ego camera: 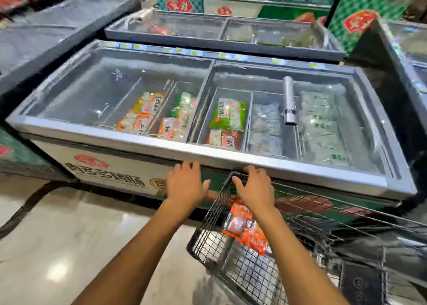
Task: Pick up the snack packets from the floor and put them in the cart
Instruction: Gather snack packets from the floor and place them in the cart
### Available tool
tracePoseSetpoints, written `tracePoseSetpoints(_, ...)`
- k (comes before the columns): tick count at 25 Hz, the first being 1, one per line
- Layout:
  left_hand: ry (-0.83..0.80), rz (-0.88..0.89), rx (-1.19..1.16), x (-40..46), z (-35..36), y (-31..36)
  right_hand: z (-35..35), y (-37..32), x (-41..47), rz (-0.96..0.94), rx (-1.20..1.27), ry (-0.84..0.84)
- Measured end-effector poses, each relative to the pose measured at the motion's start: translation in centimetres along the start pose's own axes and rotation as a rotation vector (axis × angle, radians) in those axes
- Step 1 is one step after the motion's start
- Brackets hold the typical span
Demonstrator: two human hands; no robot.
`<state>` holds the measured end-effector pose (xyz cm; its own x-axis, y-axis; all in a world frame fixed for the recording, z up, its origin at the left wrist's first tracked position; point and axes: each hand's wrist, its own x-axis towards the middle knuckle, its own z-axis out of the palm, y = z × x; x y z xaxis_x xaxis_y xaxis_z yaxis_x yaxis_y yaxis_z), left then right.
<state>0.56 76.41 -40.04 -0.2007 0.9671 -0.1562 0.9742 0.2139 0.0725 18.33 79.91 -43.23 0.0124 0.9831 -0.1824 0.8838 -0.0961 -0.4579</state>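
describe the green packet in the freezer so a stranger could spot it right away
Start at the big glass-topped chest freezer ahead of the cart. In its right half, the leftmost basket holds the green packet, above a red one; neighbouring baskets hold clear bags.

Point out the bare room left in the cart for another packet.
The cart holds orange snack packets against its front-left corner, under the right hand. Bare wire floor shows nearer the camera, below the packets. The right part is blurred; I cannot judge it. The left hand is outside the cart.
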Motion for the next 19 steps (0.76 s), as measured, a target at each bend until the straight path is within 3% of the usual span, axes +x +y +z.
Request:
tracePoseSetpoints(5, 0.21, -0.178, 0.08, -14.0, -17.4, -12.9, -8.6, -16.3, -13.1, -0.34, -0.047, 0.061)
tracePoseSetpoints(10, 0.332, -0.365, -0.039, -31.0, -27.3, -24.1, -11.8, -29.2, -27.0, -0.702, -0.023, 0.058)
tracePoseSetpoints(15, 0.485, -0.608, -0.29, -48.0, -30.0, -31.5, -12.3, -38.3, -40.9, -1.001, 0.08, -0.032)
tracePoseSetpoints(19, 0.562, -0.837, -0.366, -58.6, -26.1, -32.6, -8.4, -40.2, -48.4, -1.161, 0.21, -0.145)
